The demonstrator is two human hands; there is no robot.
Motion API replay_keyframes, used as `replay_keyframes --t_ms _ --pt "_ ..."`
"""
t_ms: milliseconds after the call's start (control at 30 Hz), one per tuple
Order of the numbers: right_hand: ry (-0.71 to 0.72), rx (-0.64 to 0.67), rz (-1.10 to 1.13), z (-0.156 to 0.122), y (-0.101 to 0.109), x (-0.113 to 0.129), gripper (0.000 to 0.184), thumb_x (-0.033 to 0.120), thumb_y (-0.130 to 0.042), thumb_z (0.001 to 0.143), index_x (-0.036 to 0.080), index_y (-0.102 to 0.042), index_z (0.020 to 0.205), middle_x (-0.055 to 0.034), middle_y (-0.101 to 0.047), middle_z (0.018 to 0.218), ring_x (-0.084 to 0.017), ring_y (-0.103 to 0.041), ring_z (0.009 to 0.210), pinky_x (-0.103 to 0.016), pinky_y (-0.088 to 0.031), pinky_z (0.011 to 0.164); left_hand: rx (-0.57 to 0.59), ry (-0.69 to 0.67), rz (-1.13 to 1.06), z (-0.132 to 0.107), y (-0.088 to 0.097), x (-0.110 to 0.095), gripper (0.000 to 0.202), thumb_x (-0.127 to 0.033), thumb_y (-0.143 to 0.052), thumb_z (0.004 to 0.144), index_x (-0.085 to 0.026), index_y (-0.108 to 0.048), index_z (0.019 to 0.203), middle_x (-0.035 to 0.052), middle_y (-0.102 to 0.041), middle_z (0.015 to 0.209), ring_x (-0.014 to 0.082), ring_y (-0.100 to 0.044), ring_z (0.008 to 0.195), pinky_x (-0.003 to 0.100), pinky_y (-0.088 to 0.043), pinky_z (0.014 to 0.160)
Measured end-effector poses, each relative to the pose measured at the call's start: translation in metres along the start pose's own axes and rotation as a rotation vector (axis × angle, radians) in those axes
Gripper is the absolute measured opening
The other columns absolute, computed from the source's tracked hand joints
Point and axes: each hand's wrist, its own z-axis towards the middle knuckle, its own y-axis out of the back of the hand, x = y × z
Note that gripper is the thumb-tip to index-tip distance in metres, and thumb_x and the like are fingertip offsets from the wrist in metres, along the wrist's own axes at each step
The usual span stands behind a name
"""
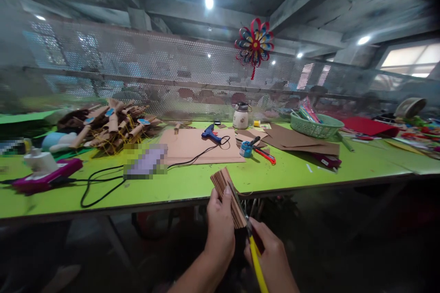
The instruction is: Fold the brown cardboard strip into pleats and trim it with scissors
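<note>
My left hand [220, 224] is closed around a bundle of brown cardboard strips [220, 180], its thumb lying along the top. The strips are pressed together and held tilted just off the table's front edge. In my right hand [273, 249] is a pair of scissors with yellow handles [255, 256]. Their metal blades lie along the right side of the bundle, touching or very close to it. How far the blades are apart I cannot tell. A thin curled sliver shows beside the blades.
On the green table [192, 185] lie cardboard sheets [192, 146], a blue glue gun [211, 134] with a black cord, a small blue jar [245, 149] and a red utility knife [268, 157]. A heap of cardboard tubes [113, 123] is left; a green basket [318, 127] stands right.
</note>
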Motion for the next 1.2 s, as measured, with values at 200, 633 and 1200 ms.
replay_keyframes --t_ms 200,633,1200 --pt "0.014 -0.011 0.013 -0.002 -0.004 -0.005 0.050 0.006 -0.048 0.064 0.018 -0.064 0.110 -0.0013 -0.064 0.079 -0.013 -0.061 0.067 -0.019 -0.049 0.063 0.012 -0.019 0.017 -0.002 0.002 0.001 0.045 -0.043 -0.069 0.073 -0.017 -0.057 0.108 0.0029 -0.065 0.091 0.0122 -0.058 0.076 0.021 -0.044 0.069" --pt "0.075 -0.079 0.033 -0.004 -0.013 -0.008 0.046 0.008 -0.049 0.065 0.017 -0.067 0.107 -0.0032 -0.068 0.082 -0.014 -0.064 0.070 -0.018 -0.051 0.065 0.021 -0.037 0.080 -0.004 0.007 0.001 0.046 -0.046 -0.065 0.077 -0.018 -0.056 0.112 0.0022 -0.062 0.084 0.0139 -0.056 0.077 0.021 -0.043 0.069" --pt "-0.019 -0.028 -0.006 0.001 -0.002 0.001 0.052 0.007 -0.049 0.062 0.018 -0.066 0.110 -0.0041 -0.070 0.087 -0.017 -0.066 0.074 -0.021 -0.053 0.067 0.047 -0.032 0.104 -0.008 0.009 0.008 0.050 -0.042 -0.064 0.078 -0.016 -0.052 0.119 0.0052 -0.064 0.093 0.0151 -0.057 0.078 0.022 -0.043 0.070"
